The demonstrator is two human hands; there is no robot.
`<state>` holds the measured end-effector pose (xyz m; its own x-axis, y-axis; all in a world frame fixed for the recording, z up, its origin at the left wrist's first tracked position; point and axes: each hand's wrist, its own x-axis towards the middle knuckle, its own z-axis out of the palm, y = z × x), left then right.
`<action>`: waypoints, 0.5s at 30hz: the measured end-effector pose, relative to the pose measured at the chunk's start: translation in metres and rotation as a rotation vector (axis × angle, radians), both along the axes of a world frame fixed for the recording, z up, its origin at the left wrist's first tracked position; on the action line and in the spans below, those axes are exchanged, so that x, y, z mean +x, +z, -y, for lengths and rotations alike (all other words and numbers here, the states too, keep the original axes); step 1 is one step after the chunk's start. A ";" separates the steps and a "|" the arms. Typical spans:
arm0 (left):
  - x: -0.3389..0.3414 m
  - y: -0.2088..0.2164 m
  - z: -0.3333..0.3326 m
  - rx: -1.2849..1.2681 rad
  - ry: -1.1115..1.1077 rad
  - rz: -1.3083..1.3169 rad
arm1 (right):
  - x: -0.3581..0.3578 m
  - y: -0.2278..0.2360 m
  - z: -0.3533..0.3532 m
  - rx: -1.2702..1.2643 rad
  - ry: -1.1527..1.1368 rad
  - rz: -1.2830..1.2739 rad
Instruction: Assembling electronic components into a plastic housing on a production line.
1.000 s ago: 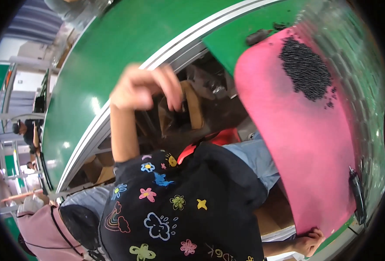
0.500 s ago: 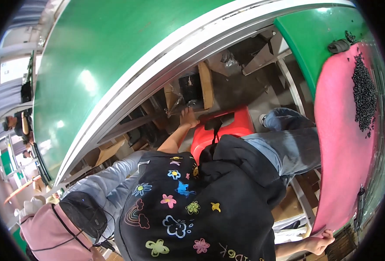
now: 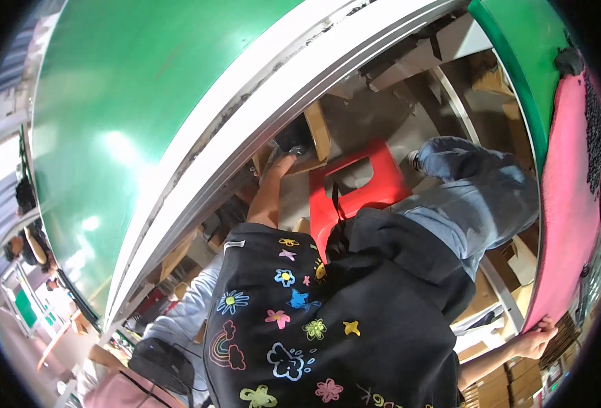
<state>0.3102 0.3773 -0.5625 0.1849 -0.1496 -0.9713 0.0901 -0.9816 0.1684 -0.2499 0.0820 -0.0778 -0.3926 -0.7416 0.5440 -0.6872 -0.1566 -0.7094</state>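
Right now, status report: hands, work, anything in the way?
Left hand at open carton, grip unclear. Right hand at pink mat's edge. Black pieces on mat. Red stool near carton.

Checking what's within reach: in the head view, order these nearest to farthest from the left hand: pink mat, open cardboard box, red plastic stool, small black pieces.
1. Open cardboard box, right at the left hand.
2. Red plastic stool, just right of that hand.
3. Pink mat, far right.
4. Small black pieces, along the mat's far-right side.
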 end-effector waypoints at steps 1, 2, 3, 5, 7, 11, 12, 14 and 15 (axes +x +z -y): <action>-0.001 -0.008 -0.001 0.067 -0.178 0.093 | 0.002 0.002 0.001 0.012 0.004 0.015; -0.003 -0.016 -0.002 0.130 -0.358 0.188 | 0.005 0.002 0.000 0.014 -0.022 -0.022; -0.007 -0.014 -0.006 0.130 -0.360 0.190 | 0.002 -0.003 0.002 0.017 -0.002 0.002; -0.030 0.000 0.004 0.153 -0.453 0.459 | 0.008 0.001 -0.002 0.015 -0.029 -0.016; -0.026 -0.027 -0.024 0.103 -0.383 0.576 | 0.007 0.000 0.002 0.043 -0.011 -0.023; -0.031 -0.018 -0.009 -0.342 -0.381 0.438 | -0.008 0.000 0.002 0.062 -0.012 -0.011; -0.033 -0.016 -0.013 -0.337 -0.378 0.444 | -0.005 0.000 0.001 0.061 -0.031 0.008; -0.043 -0.007 -0.030 -0.699 -0.206 0.385 | 0.000 -0.001 0.001 0.066 -0.030 0.004; -0.049 0.009 -0.027 -0.765 -0.157 0.394 | 0.000 -0.002 -0.001 0.042 -0.025 0.012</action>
